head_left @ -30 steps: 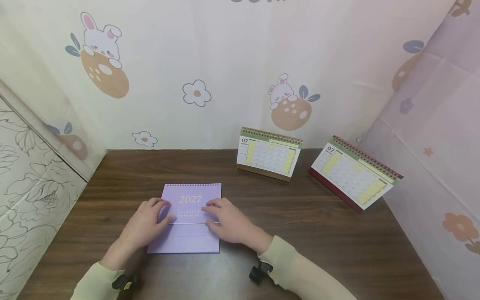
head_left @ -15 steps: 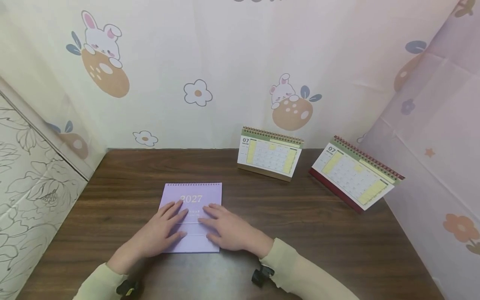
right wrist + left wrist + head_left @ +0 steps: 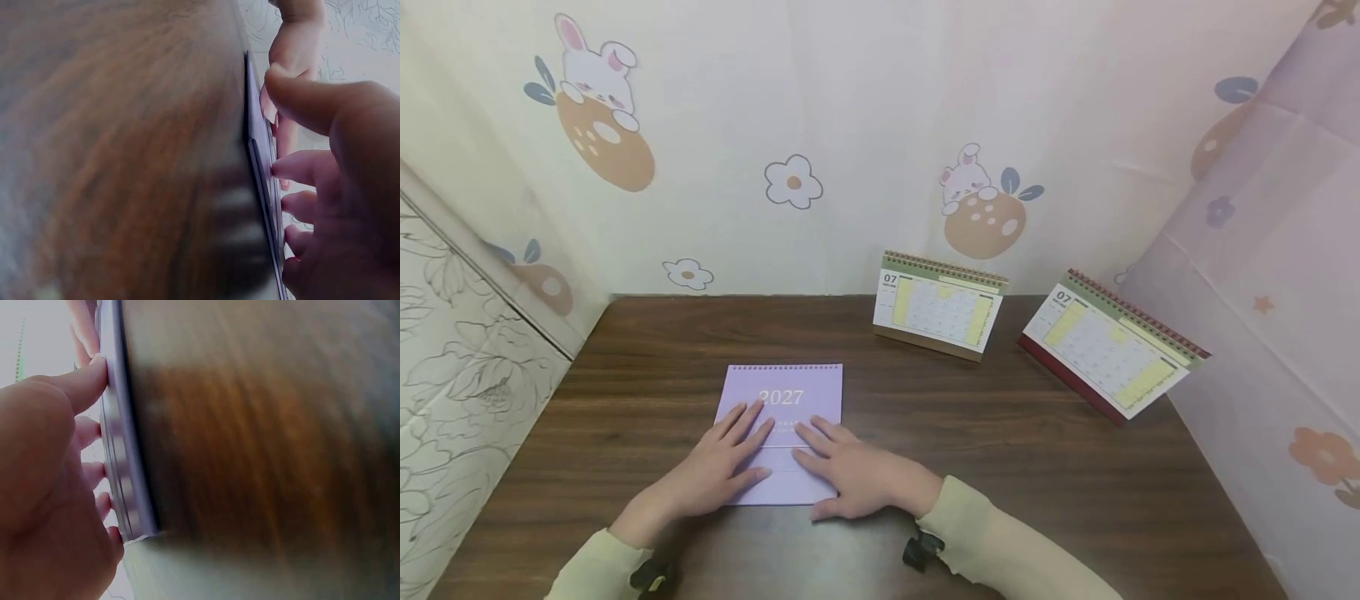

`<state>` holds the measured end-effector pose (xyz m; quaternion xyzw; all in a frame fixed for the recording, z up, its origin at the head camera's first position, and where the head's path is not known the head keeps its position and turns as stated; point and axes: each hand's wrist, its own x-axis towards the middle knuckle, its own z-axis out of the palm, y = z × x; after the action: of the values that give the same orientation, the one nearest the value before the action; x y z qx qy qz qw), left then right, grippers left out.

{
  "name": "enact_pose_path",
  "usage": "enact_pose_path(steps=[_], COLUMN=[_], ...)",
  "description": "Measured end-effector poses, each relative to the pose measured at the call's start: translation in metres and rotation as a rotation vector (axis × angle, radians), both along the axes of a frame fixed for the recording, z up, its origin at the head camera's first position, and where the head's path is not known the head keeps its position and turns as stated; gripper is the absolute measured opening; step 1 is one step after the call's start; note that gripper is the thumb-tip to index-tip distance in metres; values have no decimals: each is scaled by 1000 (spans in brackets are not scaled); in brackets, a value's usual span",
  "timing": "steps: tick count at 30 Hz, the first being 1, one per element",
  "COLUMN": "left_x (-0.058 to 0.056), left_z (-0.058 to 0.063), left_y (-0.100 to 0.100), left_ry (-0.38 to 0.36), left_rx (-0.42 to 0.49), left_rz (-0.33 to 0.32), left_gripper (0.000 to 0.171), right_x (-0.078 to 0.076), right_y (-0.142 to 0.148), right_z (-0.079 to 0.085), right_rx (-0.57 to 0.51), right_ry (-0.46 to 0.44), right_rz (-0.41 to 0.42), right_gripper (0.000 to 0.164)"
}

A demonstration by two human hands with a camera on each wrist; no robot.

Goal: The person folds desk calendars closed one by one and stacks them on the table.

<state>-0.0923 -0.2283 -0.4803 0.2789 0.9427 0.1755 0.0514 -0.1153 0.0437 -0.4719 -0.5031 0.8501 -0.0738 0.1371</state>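
Observation:
A purple desk calendar (image 3: 797,382) marked 2027 lies flat on the wooden table, its spiral binding at the far edge. My left hand (image 3: 711,467) rests on its left side with the fingers spread; in the left wrist view the thumb and fingertips touch the purple calendar (image 3: 115,425). On the right side my right hand (image 3: 861,479) lies with outstretched fingers on the cover, its thumb by the near edge. The right wrist view shows those fingertips against the thin purple calendar (image 3: 257,119). Both hands cover part of the lettering.
Two more desk calendars stand propped at the back: a brown-based calendar (image 3: 936,307) in the middle and a red-based calendar (image 3: 1105,350) to its right. A patterned curtain (image 3: 857,125) hangs behind the table (image 3: 1000,450).
Both hands have come down from the calendar's sides onto its face, fingers straightening. The right hand slid slightly nearer and its thumb moved toward the near edge. The calendar stayed in place.

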Motion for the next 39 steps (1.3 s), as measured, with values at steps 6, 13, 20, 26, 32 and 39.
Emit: enact_pose_path(steps=[6, 13, 20, 26, 32, 39], left_x=[0, 0, -3, -1, -1, 1], left_z=[-3, 4, -1, 2, 1, 3], left_y=[-2, -2, -5, 0, 3, 1], left_ry=[-35, -113, -141, -144, -100, -39], left_rx=[-10, 6, 24, -5, -58, -31], left_rz=[-22, -18, -26, -5, 11, 2], left_gripper=[67, 70, 71, 71, 71, 69], right_x=[1, 5, 8, 10, 10, 6], right_y=[-1, -7, -10, -11, -10, -8], right_z=[3, 5, 7, 7, 8, 4], right_rx=[58, 129, 178, 216, 233, 162], right_ry=[-44, 22, 44, 91, 128, 182], right_rz=[6, 2, -34, -23, -19, 9], right_gripper=[89, 101, 105, 105, 103, 82])
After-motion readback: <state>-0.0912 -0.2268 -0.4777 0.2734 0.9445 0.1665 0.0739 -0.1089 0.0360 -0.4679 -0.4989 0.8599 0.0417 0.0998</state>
